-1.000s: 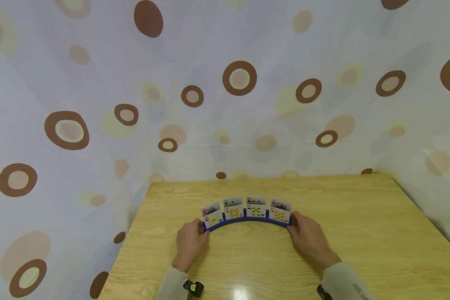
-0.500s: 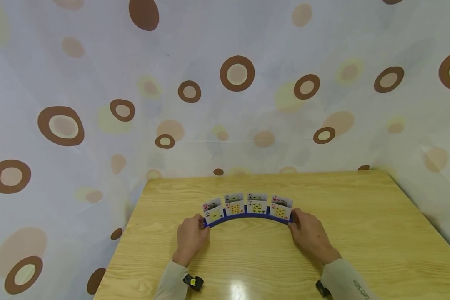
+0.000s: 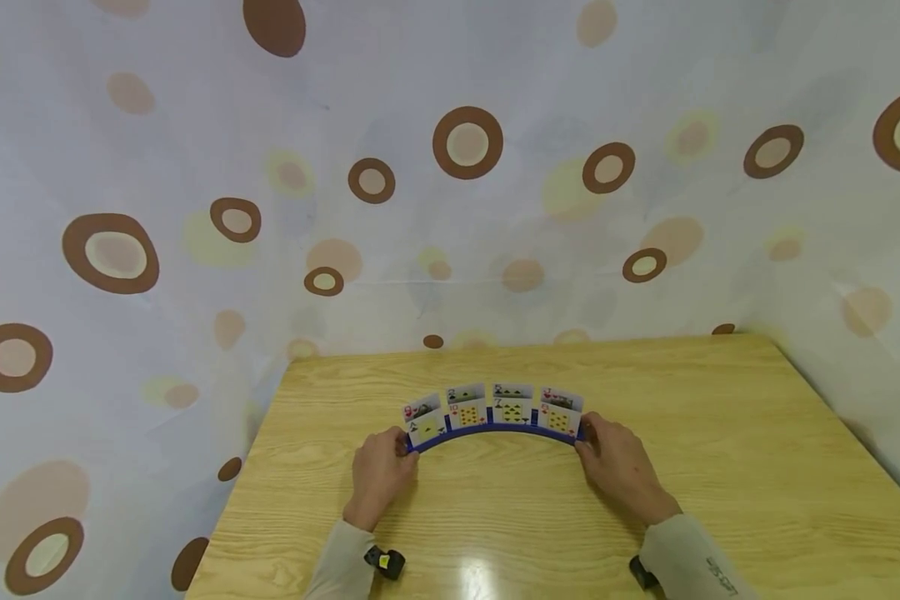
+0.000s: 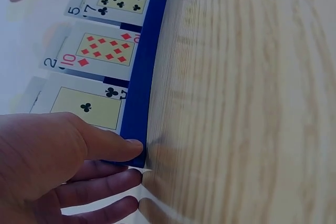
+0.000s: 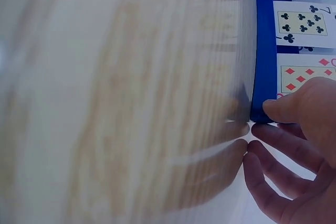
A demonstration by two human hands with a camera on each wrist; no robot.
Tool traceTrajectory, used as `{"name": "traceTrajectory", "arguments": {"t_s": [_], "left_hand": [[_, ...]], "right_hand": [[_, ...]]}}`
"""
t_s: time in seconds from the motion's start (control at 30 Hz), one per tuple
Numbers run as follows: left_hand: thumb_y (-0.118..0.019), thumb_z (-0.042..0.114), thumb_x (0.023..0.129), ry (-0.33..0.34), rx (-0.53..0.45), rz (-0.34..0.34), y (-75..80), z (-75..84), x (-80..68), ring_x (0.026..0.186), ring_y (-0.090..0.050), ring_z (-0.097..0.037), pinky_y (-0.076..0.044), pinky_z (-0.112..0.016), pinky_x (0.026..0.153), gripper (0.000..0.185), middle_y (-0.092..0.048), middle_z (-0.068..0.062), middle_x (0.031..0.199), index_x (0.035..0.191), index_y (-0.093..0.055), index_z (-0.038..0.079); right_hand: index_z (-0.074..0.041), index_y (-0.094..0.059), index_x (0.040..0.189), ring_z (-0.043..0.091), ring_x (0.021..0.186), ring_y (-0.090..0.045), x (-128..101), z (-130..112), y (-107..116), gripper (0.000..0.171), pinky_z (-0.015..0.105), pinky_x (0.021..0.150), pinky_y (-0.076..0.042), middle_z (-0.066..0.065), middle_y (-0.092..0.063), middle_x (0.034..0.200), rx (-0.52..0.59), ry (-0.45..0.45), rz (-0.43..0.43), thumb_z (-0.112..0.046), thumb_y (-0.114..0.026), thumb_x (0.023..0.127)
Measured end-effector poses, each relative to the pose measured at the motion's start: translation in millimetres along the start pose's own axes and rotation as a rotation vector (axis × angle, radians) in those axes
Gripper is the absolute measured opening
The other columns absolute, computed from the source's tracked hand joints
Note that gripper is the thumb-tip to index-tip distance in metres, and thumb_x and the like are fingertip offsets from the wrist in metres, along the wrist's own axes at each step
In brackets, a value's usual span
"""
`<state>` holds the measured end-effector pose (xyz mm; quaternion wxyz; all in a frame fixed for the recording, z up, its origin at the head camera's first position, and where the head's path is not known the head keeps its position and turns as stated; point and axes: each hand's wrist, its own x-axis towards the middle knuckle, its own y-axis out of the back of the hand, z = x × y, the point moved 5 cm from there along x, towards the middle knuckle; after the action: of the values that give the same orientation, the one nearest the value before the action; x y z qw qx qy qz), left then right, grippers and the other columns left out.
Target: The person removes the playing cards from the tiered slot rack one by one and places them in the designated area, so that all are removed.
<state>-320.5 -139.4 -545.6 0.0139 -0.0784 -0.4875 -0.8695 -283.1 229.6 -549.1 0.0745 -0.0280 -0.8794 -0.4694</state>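
A curved blue playing card holder [image 3: 471, 431] stands on the table, with two rows of playing cards upright in it. My left hand [image 3: 381, 477] pinches its left end, thumb on the front face beside the ace of clubs [image 4: 86, 106]. At the other end my right hand [image 3: 624, 468] pinches the holder, thumb in front beside a diamond card [image 3: 559, 420]. Between these stand the ten of diamonds [image 4: 102, 51] and the seven of clubs [image 5: 304, 23]. Behind the front row, only the upper parts of the back cards show, a two [image 3: 465, 392] and a five [image 3: 512, 390] among them.
The light wood table [image 3: 495, 517] reaches back to a hanging white sheet [image 3: 540, 58] with brown and yellow rings, which also closes off the left and right sides. Black wrist cameras [image 3: 385, 562] sit at both sleeves.
The head view has shifted slightly. Both hands keep their pinch on the holder's ends, and the cards stand as before.
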Motion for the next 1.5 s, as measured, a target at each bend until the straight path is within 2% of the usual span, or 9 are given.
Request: {"name": "traceTrajectory", "arguments": {"t_s": [0.17, 0.33, 0.63, 0.8, 0.87, 0.97, 1.1, 1.3, 1.5], "left_hand": [[-0.085, 0.013, 0.092, -0.013, -0.028, -0.011, -0.1, -2.4, -0.5, 0.082, -0.068, -0.019, -0.059, -0.041, 0.075, 0.026, -0.076, -0.008, 0.090, 0.113, -0.076, 0.000], [-0.085, 0.012, 0.092, -0.059, -0.063, 0.023, -1.6, -2.9, -4.1, 0.085, -0.069, -0.021, -0.059, -0.046, 0.082, 0.040, -0.077, -0.007, 0.090, 0.128, -0.073, 0.001], [-0.082, 0.014, 0.096, -0.083, -0.071, 0.023, -3.2, -4.5, -10.2, 0.089, -0.066, -0.021, -0.056, -0.045, 0.083, 0.030, -0.078, -0.007, 0.095, 0.123, -0.074, 0.004], [-0.082, 0.015, 0.098, -0.078, -0.070, 0.016, -4.0, -3.8, -9.3, 0.091, -0.066, -0.021, -0.057, -0.046, 0.085, 0.030, -0.078, -0.007, 0.097, 0.124, -0.074, 0.004], [-0.082, 0.015, 0.098, -0.077, -0.072, 0.017, -3.9, -3.5, -8.4, 0.091, -0.066, -0.020, -0.056, -0.045, 0.085, 0.029, -0.078, -0.007, 0.098, 0.124, -0.074, 0.004], [-0.082, 0.016, 0.098, -0.076, -0.071, 0.025, -3.9, -4.0, -7.0, 0.090, -0.065, -0.020, -0.056, -0.044, 0.084, 0.028, -0.078, -0.007, 0.098, 0.123, -0.074, 0.005], [-0.082, 0.016, 0.098, -0.075, -0.064, 0.025, -4.3, -5.6, -6.1, 0.092, -0.067, -0.021, -0.057, -0.046, 0.085, 0.029, -0.078, -0.007, 0.098, 0.123, -0.074, 0.005], [-0.082, 0.016, 0.098, -0.091, -0.065, 0.016, -5.1, -7.2, -5.9, 0.094, -0.070, -0.025, -0.059, -0.050, 0.088, 0.031, -0.079, -0.008, 0.099, 0.125, -0.073, 0.003], [-0.082, 0.015, 0.097, -0.094, -0.072, 0.014, -4.9, -6.7, -6.1, 0.095, -0.071, -0.026, -0.059, -0.051, 0.089, 0.032, -0.079, -0.009, 0.098, 0.125, -0.074, 0.003]], "right_hand": [[0.005, -0.062, 0.137, 0.038, 0.108, -0.074, 1, 0, -1, 0.039, 0.058, 0.092, -0.060, 0.022, -0.076, 0.119, 0.018, -0.005, -0.015, -0.010, -0.073, 0.103], [0.006, -0.063, 0.136, 0.037, 0.103, -0.075, 2, 0, 2, 0.037, 0.055, 0.087, -0.062, 0.022, -0.077, 0.115, 0.017, -0.001, -0.018, -0.009, -0.073, 0.103], [0.003, -0.063, 0.137, 0.030, 0.099, -0.074, -1, 4, -1, 0.038, 0.053, 0.087, -0.060, 0.018, -0.079, 0.115, 0.063, -0.029, -0.029, -0.011, -0.073, 0.103], [0.000, -0.059, 0.138, 0.035, 0.103, -0.075, -3, 7, 2, 0.041, 0.057, 0.090, -0.060, 0.018, -0.078, 0.117, 0.136, -0.046, 0.026, -0.018, -0.074, 0.103], [-0.001, -0.059, 0.132, 0.031, 0.094, -0.075, -3, 7, 5, 0.039, 0.051, 0.084, -0.061, 0.017, -0.077, 0.112, 0.160, -0.046, 0.069, -0.021, -0.076, 0.103], [-0.003, -0.062, 0.119, 0.021, 0.081, -0.072, -4, 6, 7, 0.031, 0.035, 0.073, -0.060, 0.012, -0.075, 0.102, 0.192, -0.040, 0.136, -0.022, -0.078, 0.102], [-0.008, -0.069, 0.108, 0.014, 0.079, -0.069, -5, 5, 8, 0.019, 0.021, 0.069, -0.056, 0.006, -0.075, 0.093, 0.215, -0.026, 0.197, -0.021, -0.081, 0.100], [-0.008, -0.078, 0.103, 0.015, 0.082, -0.070, -4, 3, 9, 0.008, 0.020, 0.068, -0.057, 0.004, -0.078, 0.090, 0.215, -0.005, 0.225, -0.015, -0.080, 0.100], [-0.006, -0.080, 0.103, 0.015, 0.082, -0.072, -2, 3, 8, 0.005, 0.020, 0.068, -0.057, 0.005, -0.079, 0.090, 0.203, 0.005, 0.227, -0.011, -0.079, 0.100]]}}
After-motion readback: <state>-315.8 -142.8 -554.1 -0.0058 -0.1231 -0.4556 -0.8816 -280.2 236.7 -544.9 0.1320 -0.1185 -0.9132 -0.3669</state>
